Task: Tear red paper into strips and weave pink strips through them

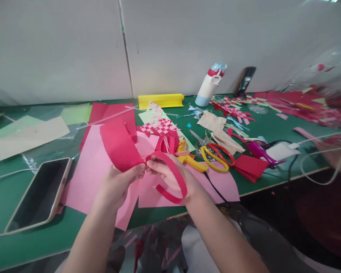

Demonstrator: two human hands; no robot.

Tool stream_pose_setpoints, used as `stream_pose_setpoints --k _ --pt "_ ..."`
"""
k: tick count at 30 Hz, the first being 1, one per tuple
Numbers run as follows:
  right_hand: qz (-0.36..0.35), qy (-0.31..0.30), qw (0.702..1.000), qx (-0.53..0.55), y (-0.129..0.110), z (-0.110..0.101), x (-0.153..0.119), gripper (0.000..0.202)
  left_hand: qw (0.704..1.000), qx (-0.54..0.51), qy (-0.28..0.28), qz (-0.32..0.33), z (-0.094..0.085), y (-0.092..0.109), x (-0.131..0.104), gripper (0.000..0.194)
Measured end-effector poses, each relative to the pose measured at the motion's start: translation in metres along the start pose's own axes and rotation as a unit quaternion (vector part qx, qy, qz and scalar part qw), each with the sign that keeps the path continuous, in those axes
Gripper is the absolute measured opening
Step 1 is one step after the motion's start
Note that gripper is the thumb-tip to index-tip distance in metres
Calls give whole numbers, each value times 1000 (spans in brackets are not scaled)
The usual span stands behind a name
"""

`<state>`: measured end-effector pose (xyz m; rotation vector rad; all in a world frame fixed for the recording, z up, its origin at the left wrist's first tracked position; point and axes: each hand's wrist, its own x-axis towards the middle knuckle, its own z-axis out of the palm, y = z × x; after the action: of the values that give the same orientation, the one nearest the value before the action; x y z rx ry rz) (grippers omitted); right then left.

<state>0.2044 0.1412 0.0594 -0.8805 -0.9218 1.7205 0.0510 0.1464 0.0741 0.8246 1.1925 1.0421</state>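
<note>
My left hand [121, 184] pinches the lower end of a wide red paper piece [118, 146], which bends up and away. Close against it, my right hand [164, 171] pinches a narrow red paper strip [178, 175] that curls round over the wrist, its loose end hanging at the left. The fingertips of both hands almost meet, and I cannot tell whether strip and wide piece are joined there. Below them lie pink paper sheets [86, 178]. Beyond my right hand are a yellow glue gun [193, 163] and scissors [216, 154] with yellow and red handles.
A phone [39, 195] lies at the left on the green table [275, 163]. Red-and-pink woven paper pieces [161, 127], a yellow folded paper [160, 101] and a white bottle [210, 86] stand or lie toward the wall. Another person's hand [333, 148] is at the right, blurred, near white cables.
</note>
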Motion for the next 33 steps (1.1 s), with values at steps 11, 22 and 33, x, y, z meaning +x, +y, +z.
stream_pose_setpoints --k 11,22,33 --pt "113 72 991 -18 -6 3 4 25 1000 13 19 -8 -1 1 0 27" --pt "-13 70 994 -79 -5 -11 5 23 998 60 17 19 -11 8 -3 21" --pt "-25 148 969 -196 -14 -21 14 17 988 151 2 44 -60 28 -10 35"
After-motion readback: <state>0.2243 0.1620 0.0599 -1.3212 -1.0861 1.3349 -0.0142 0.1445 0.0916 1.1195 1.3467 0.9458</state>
